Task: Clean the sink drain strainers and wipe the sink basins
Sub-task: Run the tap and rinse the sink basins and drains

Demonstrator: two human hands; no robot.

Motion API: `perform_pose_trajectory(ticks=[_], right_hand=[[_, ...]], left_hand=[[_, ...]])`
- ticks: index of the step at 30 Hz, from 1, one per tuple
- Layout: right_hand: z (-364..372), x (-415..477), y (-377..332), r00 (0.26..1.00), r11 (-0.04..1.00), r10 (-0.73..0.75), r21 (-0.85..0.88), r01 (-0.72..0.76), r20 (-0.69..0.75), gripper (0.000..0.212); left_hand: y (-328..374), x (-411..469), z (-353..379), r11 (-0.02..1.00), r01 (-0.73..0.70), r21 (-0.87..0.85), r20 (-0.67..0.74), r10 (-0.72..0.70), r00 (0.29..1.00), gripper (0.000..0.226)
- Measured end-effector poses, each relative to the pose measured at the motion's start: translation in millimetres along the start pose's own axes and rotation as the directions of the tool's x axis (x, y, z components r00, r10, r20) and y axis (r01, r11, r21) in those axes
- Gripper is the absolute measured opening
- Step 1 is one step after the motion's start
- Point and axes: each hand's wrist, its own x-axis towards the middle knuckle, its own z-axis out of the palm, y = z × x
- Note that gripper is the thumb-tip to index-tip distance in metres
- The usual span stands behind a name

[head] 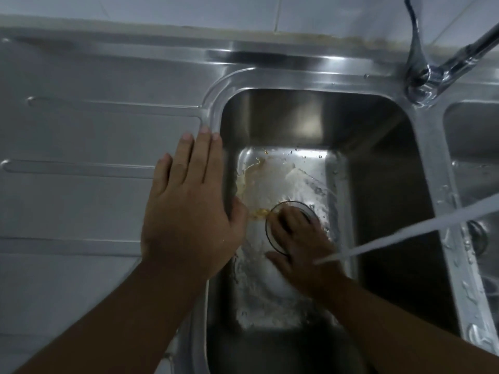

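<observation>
A deep steel sink basin [378, 184] fills the middle of the view, its floor wet and streaked with yellowish residue [249, 182]. My right hand [299, 241] reaches down to the round drain strainer [299, 207] on the basin floor, fingers curled over it and hiding most of it. My left hand [189, 206] lies flat, fingers spread, on the basin's left rim and the draining board. A stream of water [405, 232] runs from the right across the basin toward my right wrist.
The ribbed steel draining board [94, 163] stretches to the left. A chrome tap [432, 74] stands at the back right on the divider. A second basin [475, 163] with its own drain lies at the far right. White wall tiles run behind.
</observation>
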Motion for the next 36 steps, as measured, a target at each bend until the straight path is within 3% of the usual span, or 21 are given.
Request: perform_pose_trajectory(ticks=[2,5,8,10,12,15,17,21,24,26,28,30,31,33,36], right_hand=[[-8.1,-19.2,26.3,0.983,0.983,0.183,0.003,-0.183,-0.026,0.075],[-25.1,16.0,21.5,0.889,0.883,0.454,0.161,-0.441,-0.056,0.073],[-46.9,88.4,-3.7,0.817,0.748,0.574,0.444,-0.494,-0.057,0.069],[-45.0,111.3,-26.1,0.872,0.803,0.486,0.422,-0.421,-0.054,0.066],[-31.3,99.8,-48.4,0.960,0.921,0.271,0.310,-0.237,-0.073,0.065],[-7.9,44.9,-40.6,0.993,0.983,0.095,0.165,-0.082,-0.069,0.068],[-1.3,7.6,-12.6,0.975,0.975,0.207,0.104,-0.198,-0.076,0.074],[-13.1,14.3,12.1,0.845,0.846,0.529,0.125,-0.518,-0.076,0.076],[-26.4,76.7,-10.6,0.852,0.838,0.516,0.260,-0.479,-0.093,0.072],[-26.7,95.4,-34.0,0.918,0.904,0.382,0.250,-0.347,-0.108,0.069],[-16.3,78.6,-53.5,0.984,0.977,0.142,0.175,-0.121,-0.111,0.068],[-5.1,42.0,-44.8,0.994,0.993,-0.062,0.094,0.070,-0.088,0.070],[-0.6,24.7,-30.8,0.995,0.995,-0.073,0.059,0.077,-0.075,0.072],[-1.9,1.0,4.4,0.994,0.996,0.092,-0.006,-0.092,-0.062,0.075],[-16.1,14.5,23.9,0.901,0.903,0.428,0.054,-0.425,-0.067,0.074]], left_hand=[[1.2,-0.3,-0.9,1.000,0.006,0.001,0.012,-0.006,1.000,0.086],[2.3,0.2,-0.8,1.000,0.009,-0.011,0.006,-0.009,1.000,0.085],[0.8,1.0,1.7,1.000,0.006,-0.001,0.004,-0.006,1.000,0.085],[-0.4,1.0,3.2,1.000,0.004,0.008,-0.010,-0.004,1.000,0.085],[-0.7,1.9,3.9,1.000,0.004,0.013,-0.022,-0.004,1.000,0.085],[-0.1,1.2,3.1,1.000,0.002,0.021,-0.005,-0.001,1.000,0.086],[0.8,1.1,1.8,1.000,0.010,0.020,0.005,-0.010,1.000,0.086],[2.0,1.4,0.3,1.000,0.015,0.008,0.015,-0.015,1.000,0.086],[1.2,1.3,0.6,1.000,0.012,0.005,0.018,-0.012,1.000,0.086],[1.5,1.0,0.8,1.000,0.013,0.002,0.017,-0.013,1.000,0.085],[1.1,1.7,0.5,1.000,0.017,0.005,0.011,-0.017,1.000,0.086],[1.5,1.4,0.1,1.000,0.006,0.007,0.008,-0.006,1.000,0.086],[1.6,1.1,-0.2,1.000,0.002,0.006,0.009,-0.003,1.000,0.085],[1.7,0.9,-0.6,1.000,0.008,0.003,0.016,-0.008,1.000,0.084],[2.2,2.0,0.1,1.000,0.020,0.007,0.007,-0.020,1.000,0.084]])
